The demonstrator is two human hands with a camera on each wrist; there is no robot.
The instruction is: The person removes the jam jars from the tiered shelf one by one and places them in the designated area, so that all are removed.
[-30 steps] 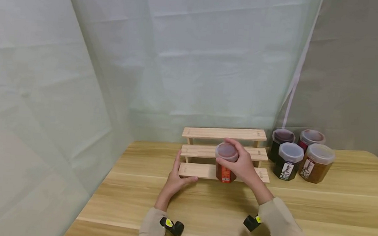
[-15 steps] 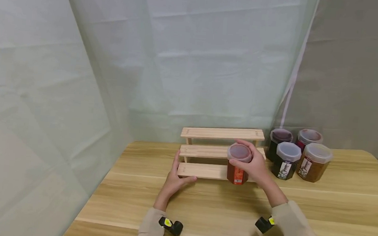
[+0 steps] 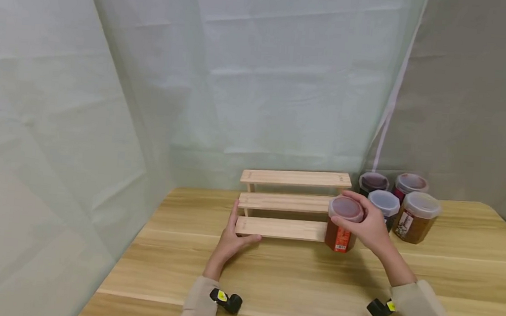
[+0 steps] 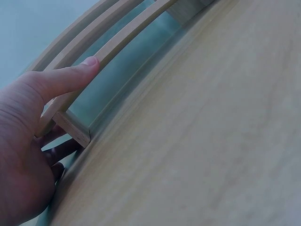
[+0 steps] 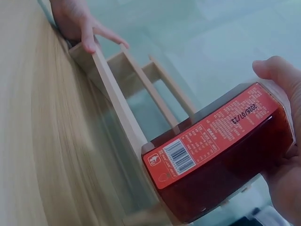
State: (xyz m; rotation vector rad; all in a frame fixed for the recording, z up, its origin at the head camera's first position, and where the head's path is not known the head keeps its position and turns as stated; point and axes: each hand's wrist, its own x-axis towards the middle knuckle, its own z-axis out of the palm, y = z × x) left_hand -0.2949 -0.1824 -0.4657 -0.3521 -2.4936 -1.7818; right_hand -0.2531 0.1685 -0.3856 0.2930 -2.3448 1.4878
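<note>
My right hand (image 3: 370, 229) holds an eight-sided jar (image 3: 338, 234) with a frosted lid, dark red contents and a red label, gripping it near the lid. The jar is in front of the right end of a three-step wooden rack (image 3: 283, 228) and hides part of it. Whether it touches the bottom shelf cannot be told. In the right wrist view the jar's label (image 5: 211, 134) and barcode face the camera. My left hand (image 3: 228, 240) grips the rack's left end; in the left wrist view its thumb (image 4: 75, 77) lies on the front board and the fingers reach behind the end.
Several lidded jars stand together right of the rack: a dark one (image 3: 369, 181) and a reddish one (image 3: 407, 185) behind, a blue-lidded one (image 3: 384, 203) and a brown one (image 3: 415, 223) in front. Pale cloth (image 3: 286, 81) hangs behind the wooden table (image 3: 287, 285).
My right hand has moved the jar rightward along the rack's front, from about its middle to its right end. My left hand has stayed at the rack's left end.
</note>
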